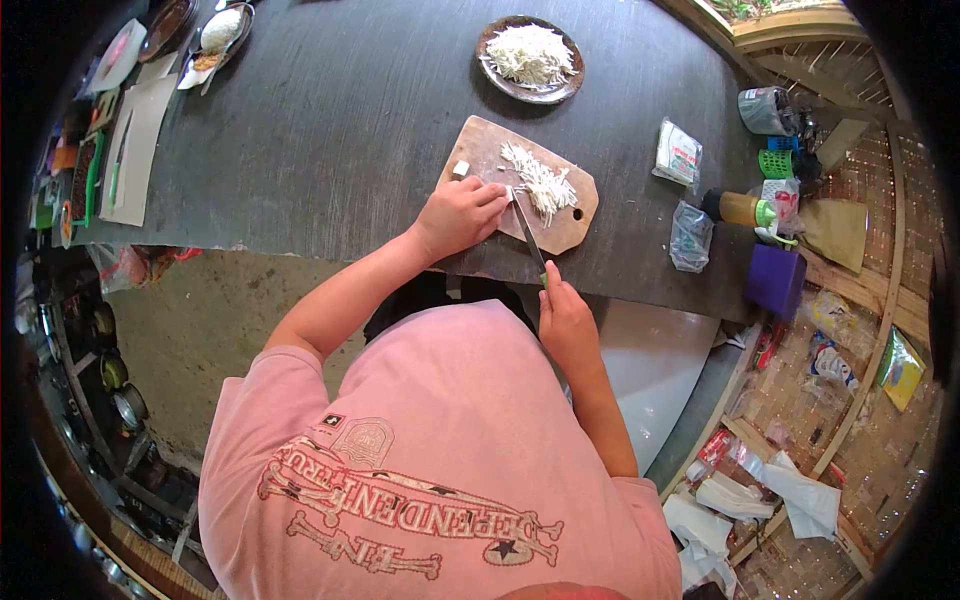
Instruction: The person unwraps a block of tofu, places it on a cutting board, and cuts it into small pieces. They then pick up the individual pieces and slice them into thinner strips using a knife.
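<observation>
A wooden cutting board [481, 144] lies near the table's front edge. My left hand [456, 218] rests on it with curled fingers, pinning a small white food piece [508, 193] at the fingertips. Wrapped around a knife [528, 231] handle is my right hand [568, 316], and the blade tip points away from me, right at that white piece. Thin white strips [545, 190] lie heaped on the board to the right of the blade. Another small white chunk [460, 169] sits near the board's left edge. Beyond the board stands a dark plate [543, 97] piled with similar white strips [527, 55].
The dark table [330, 130] holds a white packet [678, 153] and a clear plastic bag [690, 237] on the right. Bottles and a purple container [774, 283] stand by the woven wall. At far left are a tray with white powder [221, 32] and a light board [138, 150].
</observation>
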Demonstrator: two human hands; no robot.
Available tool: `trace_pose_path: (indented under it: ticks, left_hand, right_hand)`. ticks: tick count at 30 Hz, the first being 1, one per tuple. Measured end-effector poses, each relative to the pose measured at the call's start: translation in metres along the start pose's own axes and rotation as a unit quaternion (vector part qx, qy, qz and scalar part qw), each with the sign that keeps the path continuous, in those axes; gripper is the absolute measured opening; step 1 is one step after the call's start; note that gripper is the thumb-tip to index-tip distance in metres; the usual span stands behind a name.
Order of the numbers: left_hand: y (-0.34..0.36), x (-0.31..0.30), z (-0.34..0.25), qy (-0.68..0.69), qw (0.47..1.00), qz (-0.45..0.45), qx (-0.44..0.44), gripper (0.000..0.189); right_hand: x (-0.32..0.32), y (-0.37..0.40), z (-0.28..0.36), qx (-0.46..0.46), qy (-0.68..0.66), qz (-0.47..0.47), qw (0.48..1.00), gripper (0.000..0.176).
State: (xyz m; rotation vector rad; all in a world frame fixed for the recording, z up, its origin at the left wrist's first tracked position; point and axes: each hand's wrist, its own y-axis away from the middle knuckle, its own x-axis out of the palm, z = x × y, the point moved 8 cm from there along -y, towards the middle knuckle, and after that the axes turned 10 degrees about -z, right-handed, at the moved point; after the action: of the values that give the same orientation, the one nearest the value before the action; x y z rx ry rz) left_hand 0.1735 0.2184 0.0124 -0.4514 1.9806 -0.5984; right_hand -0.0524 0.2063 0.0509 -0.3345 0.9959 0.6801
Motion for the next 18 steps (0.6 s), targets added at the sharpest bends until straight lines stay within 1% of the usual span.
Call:
trace_pose_path:
  ticks: [3, 10, 12, 13, 15, 16, 18]
  left_hand:
    - [0.001, 0.001, 0.001, 0.005, 1.0, -0.004, 0.002, 0.027]
    - [0.0, 0.001, 0.001, 0.016, 1.0, 0.004, -0.01, 0.026]
    - [0.0, 0.002, 0.002, 0.014, 1.0, 0.013, -0.013, 0.026]
    - [0.0, 0.002, 0.002, 0.014, 1.0, 0.013, -0.013, 0.026]
    - [0.001, 0.003, 0.003, 0.017, 1.0, 0.009, -0.011, 0.028]
    - [0.002, 0.004, 0.004, 0.018, 1.0, 0.012, -0.01, 0.028]
    - [0.002, 0.006, 0.005, 0.025, 0.999, 0.032, -0.019, 0.029]
  right_hand:
    - [-0.005, -0.001, 0.002, -0.007, 0.001, -0.014, 1.0, 0.057]
    - [-0.006, -0.005, 0.004, -0.011, 0.024, 0.001, 1.0, 0.058]
    - [-0.007, -0.007, 0.008, -0.02, 0.082, 0.017, 0.996, 0.06]
    - [-0.008, -0.008, 0.011, -0.019, 0.081, 0.017, 0.996, 0.06]
    - [0.003, -0.009, 0.015, -0.018, 0.162, 0.069, 0.984, 0.062]
    - [0.013, -0.013, 0.016, -0.015, 0.161, 0.07, 0.984, 0.062]
    - [0.033, -0.018, 0.017, -0.047, 0.178, 0.05, 0.982, 0.058]
